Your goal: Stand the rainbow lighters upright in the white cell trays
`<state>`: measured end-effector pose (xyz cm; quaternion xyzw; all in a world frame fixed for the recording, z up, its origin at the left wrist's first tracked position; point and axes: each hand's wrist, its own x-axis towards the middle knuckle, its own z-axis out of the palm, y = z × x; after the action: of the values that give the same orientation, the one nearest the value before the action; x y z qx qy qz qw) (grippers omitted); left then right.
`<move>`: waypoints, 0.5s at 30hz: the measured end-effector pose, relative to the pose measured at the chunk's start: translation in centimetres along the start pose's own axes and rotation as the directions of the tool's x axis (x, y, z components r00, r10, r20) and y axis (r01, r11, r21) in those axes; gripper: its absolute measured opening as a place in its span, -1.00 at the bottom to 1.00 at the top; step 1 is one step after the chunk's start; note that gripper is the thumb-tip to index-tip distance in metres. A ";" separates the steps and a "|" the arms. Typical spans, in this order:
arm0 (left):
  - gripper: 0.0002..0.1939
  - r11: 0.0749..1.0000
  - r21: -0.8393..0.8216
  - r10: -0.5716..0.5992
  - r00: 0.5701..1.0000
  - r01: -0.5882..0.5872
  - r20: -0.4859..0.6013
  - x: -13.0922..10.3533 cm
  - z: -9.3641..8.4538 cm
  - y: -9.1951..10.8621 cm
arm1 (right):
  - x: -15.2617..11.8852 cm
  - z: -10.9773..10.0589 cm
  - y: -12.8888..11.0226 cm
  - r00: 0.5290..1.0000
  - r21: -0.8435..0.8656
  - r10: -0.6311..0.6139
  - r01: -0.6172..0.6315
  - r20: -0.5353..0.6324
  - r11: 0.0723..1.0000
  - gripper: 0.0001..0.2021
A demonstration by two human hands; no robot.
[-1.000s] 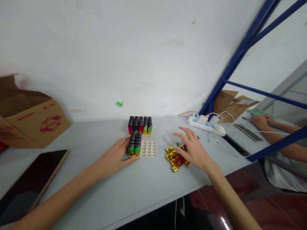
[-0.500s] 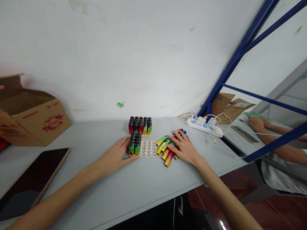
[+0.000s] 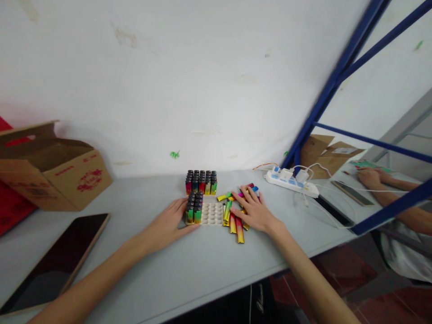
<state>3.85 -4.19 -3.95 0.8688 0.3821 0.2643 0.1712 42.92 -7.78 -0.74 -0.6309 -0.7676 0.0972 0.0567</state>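
Note:
A pale tray (image 3: 212, 213) with round hollows lies on the grey table. Two rows of upright lighters (image 3: 194, 209) with black tops fill its left part. Beside them rests my left hand (image 3: 168, 223), thumb and fingers apart at the tray's left edge. Behind the tray stands a block of upright lighters (image 3: 201, 182). A loose pile of colourful lighters (image 3: 239, 228) lies right of the tray. My right hand (image 3: 255, 210) is spread over this pile, its fingertips touching several of them; nothing is gripped.
A cardboard box (image 3: 74, 177) and a dark tablet (image 3: 56, 265) are on the left. At the right are a white power strip (image 3: 290, 183) with cables, a blue metal frame (image 3: 312, 114), a dark device (image 3: 334, 209) and another person's arms (image 3: 373, 177).
My right hand has moved over the pile, and the loose lighters have shifted and spread, some now against the tray's right edge. The camera view has moved slightly.

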 end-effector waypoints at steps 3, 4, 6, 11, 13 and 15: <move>-0.20 1.000 -0.001 0.005 1.000 -0.005 -0.002 -0.1 0.1 -0.2 | -0.3 0.8 0.3 0.994 0.003 0.000 0.000 -0.110 1.000 -0.26; -0.21 1.000 -0.002 0.002 1.000 -0.002 -0.006 -0.1 0.1 -0.2 | -0.4 1.0 0.5 0.987 0.009 -0.008 0.010 -0.162 1.000 -0.29; -0.20 1.000 -0.005 -0.010 1.000 0.010 -0.004 -0.1 0.1 -0.1 | -0.4 1.2 1.0 0.961 0.027 -0.040 0.049 -0.272 0.998 -0.36; -0.16 0.999 -0.016 -0.037 0.999 0.037 0.021 0.0 0.0 0.6 | 0.0 0.8 0.6 0.890 0.105 -0.118 0.182 -0.441 0.978 -0.61; -0.18 0.999 -0.024 -0.035 0.999 0.035 0.012 -0.1 0.0 0.7 | 0.4 0.3 -0.6 0.898 0.099 -0.084 0.140 -0.432 0.985 -0.64; -0.18 0.999 -0.028 -0.033 0.999 0.033 0.004 -0.1 0.1 0.7 | 1.0 -0.1 -2.2 0.924 0.058 -0.029 0.055 -0.381 0.997 -0.62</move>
<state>4.21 -4.72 -3.73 0.8604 0.3922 0.2654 0.1882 40.67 -7.23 -0.17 -0.6189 -0.7517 -0.0020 0.2277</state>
